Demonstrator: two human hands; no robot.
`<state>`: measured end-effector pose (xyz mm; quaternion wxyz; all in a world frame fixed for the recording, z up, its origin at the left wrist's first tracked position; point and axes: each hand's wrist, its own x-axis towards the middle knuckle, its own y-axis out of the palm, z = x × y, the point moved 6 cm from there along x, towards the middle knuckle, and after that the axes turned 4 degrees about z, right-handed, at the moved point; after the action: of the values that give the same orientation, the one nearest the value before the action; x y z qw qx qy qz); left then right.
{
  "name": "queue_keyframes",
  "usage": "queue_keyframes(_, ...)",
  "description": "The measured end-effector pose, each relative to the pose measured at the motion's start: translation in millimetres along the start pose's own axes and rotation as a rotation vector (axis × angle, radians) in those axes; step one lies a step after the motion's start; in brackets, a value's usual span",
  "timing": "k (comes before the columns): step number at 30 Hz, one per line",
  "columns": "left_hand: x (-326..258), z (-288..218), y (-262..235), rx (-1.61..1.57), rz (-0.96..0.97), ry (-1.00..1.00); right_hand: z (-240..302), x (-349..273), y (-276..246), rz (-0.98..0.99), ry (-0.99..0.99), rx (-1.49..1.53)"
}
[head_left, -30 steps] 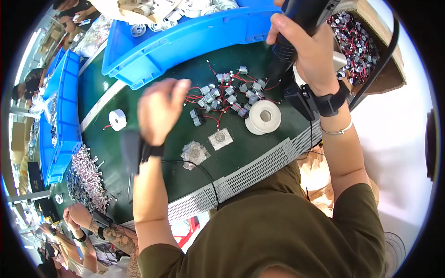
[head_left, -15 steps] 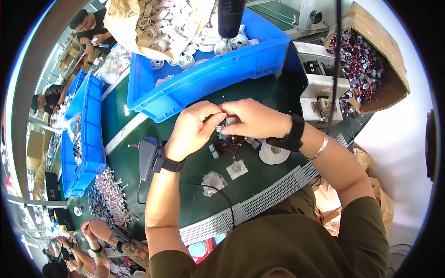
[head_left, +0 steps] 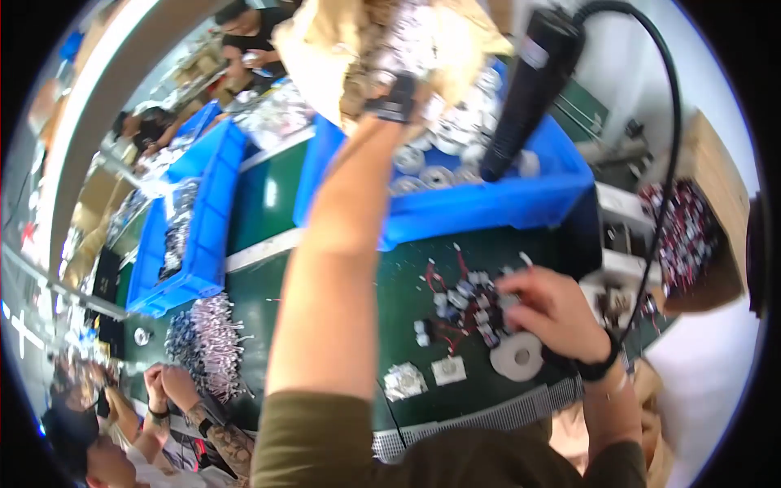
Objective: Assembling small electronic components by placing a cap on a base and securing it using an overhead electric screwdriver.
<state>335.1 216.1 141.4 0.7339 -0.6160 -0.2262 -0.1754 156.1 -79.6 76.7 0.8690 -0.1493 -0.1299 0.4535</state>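
White spool [head_left: 506,359]: lay on the green table [head_left: 399,317].
Right hand [head_left: 547,311]: bent at the small motors [head_left: 482,301]; I couldn't tell if it gripped one.
Motors: sat heaped before the blue bin [head_left: 480,213].
Left hand [head_left: 407,49]: blurred at the paper bag [head_left: 313,41]; grip couldn't be told.

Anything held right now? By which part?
Cannot tell: the right hand is at the small motors, fingers blurred; the left hand is a blur at the paper bag.
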Motion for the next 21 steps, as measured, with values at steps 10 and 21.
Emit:
queue_keyframes(10,-9,-15,-30,0.153,0.449,0.061,-3,-35,-14,-0.171,-0.073,0.054)
queue_keyframes(21,-244,-159,-92,-2.036,0.45,0.034,-11,-51,5,-0.325,-0.146,0.669)
